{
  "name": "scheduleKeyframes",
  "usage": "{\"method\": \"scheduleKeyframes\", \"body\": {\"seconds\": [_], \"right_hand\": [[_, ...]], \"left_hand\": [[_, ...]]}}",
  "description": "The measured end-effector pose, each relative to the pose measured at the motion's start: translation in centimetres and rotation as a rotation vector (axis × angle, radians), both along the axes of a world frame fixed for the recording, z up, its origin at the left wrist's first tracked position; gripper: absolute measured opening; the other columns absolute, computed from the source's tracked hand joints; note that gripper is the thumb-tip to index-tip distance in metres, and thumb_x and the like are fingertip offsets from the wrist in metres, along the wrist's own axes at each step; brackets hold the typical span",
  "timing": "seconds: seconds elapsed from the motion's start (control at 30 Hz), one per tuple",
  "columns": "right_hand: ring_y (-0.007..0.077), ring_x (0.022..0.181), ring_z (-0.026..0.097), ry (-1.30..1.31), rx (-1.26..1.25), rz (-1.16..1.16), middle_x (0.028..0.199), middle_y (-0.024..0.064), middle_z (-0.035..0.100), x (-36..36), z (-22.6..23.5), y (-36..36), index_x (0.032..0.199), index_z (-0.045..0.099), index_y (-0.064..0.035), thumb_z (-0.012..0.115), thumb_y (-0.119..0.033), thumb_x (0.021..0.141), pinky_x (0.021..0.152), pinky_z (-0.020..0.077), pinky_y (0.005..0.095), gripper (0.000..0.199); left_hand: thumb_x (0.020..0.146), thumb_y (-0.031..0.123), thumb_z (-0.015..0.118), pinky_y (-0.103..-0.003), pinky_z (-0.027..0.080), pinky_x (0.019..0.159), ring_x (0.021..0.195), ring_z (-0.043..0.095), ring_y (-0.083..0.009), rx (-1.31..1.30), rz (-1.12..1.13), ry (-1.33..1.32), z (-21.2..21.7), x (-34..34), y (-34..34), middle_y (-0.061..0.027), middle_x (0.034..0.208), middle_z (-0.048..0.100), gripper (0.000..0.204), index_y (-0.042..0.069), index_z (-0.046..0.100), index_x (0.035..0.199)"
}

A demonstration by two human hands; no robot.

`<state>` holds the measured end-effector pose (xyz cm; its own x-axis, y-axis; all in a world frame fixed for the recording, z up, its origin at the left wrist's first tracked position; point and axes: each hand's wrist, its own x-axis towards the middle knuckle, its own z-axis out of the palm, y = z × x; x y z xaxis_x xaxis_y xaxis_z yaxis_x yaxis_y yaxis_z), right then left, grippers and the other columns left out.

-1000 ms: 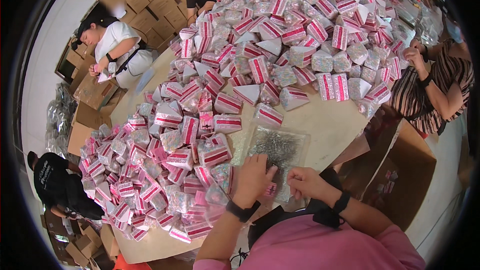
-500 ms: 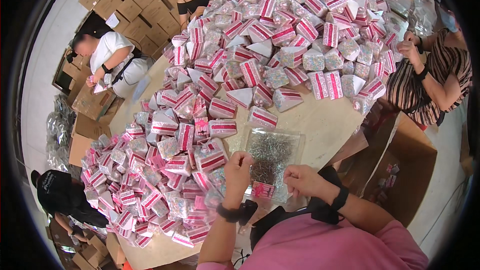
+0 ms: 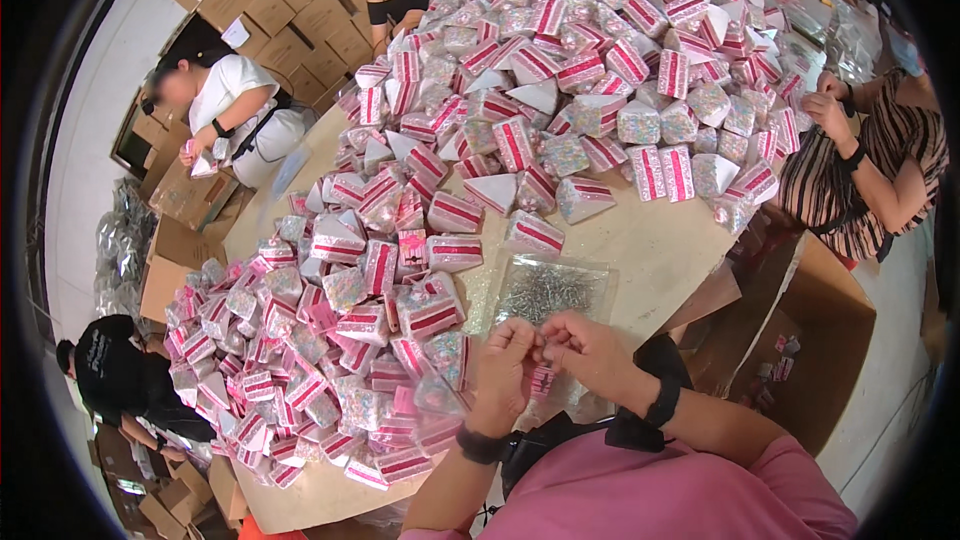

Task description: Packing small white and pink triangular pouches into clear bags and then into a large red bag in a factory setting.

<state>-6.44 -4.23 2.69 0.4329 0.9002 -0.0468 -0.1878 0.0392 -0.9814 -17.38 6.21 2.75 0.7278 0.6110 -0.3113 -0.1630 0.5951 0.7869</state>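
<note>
My left hand (image 3: 506, 368) and my right hand (image 3: 592, 358) meet at the fingertips over the lower part of a shallow clear tray (image 3: 610, 292). Both are closed in a pinch; whatever is between the fingers is too small to make out. Inside the tray lies a heap of thin silvery pieces (image 3: 545, 290). A pink-and-white card (image 3: 541, 380) shows just below my fingertips, partly covered; I cannot tell whether it is held. Left of my left hand spreads a pile of wrapped cake-slice-shaped pieces (image 3: 432, 315), white with red-pink stripes and glittery backs.
The pile continues across the pale table (image 3: 640, 260) to its far end. An open cardboard box (image 3: 830, 340) with a few pieces inside stands at right. Other people work around the table: one in stripes (image 3: 870, 150), one in white (image 3: 235, 105), one in black (image 3: 130, 380). Stacked cartons (image 3: 290, 0) stand behind.
My hands, apart on either side of the tray before, have come together over its lower part, fingertips touching. The whole view has shifted slightly.
</note>
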Motion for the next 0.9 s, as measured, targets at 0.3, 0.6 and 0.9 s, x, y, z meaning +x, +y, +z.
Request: {"method": "scheduleKeyframes", "body": {"seconds": [0.3,0.6,0.9], "right_hand": [[0.0095,0.061,0.057,-0.138,-0.128,0.002,0.074,0.0045,0.058,0.1,0.0,0.6,0.090,0.056,0.0007,0.056,-0.008,0.086,0.056,0.0472,0.0240,0.009],[0.0116,0.057,0.058,0.094,-0.161,0.028,0.069,0.0054,0.057,1.0,-0.3,1.3,0.091,0.057,-0.0007,0.054,-0.009,0.087,0.052,0.0469,0.0256,0.010],[0.0120,0.060,0.058,-0.116,-0.112,-0.080,0.070,0.0046,0.058,2.8,-1.8,1.8,0.096,0.056,0.0004,0.049,-0.007,0.091,0.053,0.0482,0.0240,0.011]], "left_hand": [[0.092,0.016,0.057,-0.022,0.043,0.062,0.068,0.051,-0.0080,0.248,-0.028,0.185,-1.8,-1.0,-0.3,-0.0004,0.079,0.055,0.010,0.006,0.055,0.091],[0.094,0.015,0.053,-0.019,0.038,0.056,0.062,0.046,-0.0045,0.600,-0.043,0.313,-2.1,-0.8,0.0,0.0025,0.070,0.051,0.013,0.004,0.055,0.086],[0.088,0.011,0.058,-0.025,0.040,0.056,0.063,0.049,-0.0092,0.873,0.044,0.472,-2.3,-0.6,0.5,-0.0019,0.067,0.051,0.011,0.001,0.055,0.083]]}}
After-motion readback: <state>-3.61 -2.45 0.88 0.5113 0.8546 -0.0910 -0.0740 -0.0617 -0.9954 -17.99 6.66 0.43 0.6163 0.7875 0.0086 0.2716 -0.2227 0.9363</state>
